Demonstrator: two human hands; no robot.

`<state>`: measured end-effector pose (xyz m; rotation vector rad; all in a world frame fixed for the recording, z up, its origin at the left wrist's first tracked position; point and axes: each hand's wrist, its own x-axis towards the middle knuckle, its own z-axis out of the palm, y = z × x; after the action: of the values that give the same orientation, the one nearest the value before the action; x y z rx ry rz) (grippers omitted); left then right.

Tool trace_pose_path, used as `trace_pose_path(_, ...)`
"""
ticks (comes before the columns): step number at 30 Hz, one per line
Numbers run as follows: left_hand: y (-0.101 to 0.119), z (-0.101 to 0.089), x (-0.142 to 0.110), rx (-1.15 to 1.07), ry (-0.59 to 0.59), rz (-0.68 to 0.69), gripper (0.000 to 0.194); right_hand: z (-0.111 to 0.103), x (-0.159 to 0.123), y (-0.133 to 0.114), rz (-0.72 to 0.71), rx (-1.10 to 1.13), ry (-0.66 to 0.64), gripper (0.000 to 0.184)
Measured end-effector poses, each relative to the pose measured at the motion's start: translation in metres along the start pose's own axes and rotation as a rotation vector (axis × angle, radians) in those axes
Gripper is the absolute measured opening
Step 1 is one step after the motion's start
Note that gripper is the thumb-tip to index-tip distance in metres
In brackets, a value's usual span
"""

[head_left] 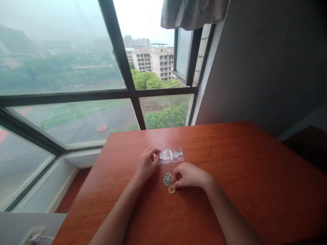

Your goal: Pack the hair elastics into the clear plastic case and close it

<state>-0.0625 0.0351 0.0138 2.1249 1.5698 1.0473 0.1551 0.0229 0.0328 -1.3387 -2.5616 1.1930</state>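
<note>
A clear plastic box (177, 154) lies opened flat on the wooden table, its lid and base side by side. My left hand (148, 162) is closed at the box's left edge, with thumb and fingers on it. Nearer to me is a small pile of blue-green and pale yellow hair ties (167, 179). Just below the pile are yellow hair ties (171, 190), overlapping each other. My right hand (190, 175) reaches in from the right, fingers curled, its thumb and fingertip pinching at the edge of these yellow ones.
The reddish-brown table (242, 177) reaches up to a large window with dark frames (131, 92). One pane stands ajar under a grey curtain (192, 13). A dark wall (255, 68) rises on the right. At lower left a white plug (35, 238) sits in a wall socket.
</note>
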Motion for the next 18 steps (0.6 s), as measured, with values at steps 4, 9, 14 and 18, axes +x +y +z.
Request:
trace_pose_path(4,-0.0005,-0.0031,-0.0015,-0.011,-0.011,-0.007,0.015,0.002,-0.0022,-0.0037,0.011,-0.014,0.001,0.023)
trace_pose_path(9,-0.0019,-0.0032,-0.0016,-0.023,-0.017,-0.007,0.015,0.0022,-0.0033,-0.0053,0.006,-0.035,0.001,0.015)
trace_pose_path(14,-0.0017,-0.0013,-0.0023,-0.029,-0.008,0.007,0.016,0.0004,-0.0023,-0.0067,-0.021,-0.009,-0.038,0.014)
trace_pose_path(18,-0.0012,-0.001,-0.003,-0.037,-0.009,0.011,0.016,-0.0001,-0.0018,-0.0068,-0.074,0.024,-0.066,0.012)
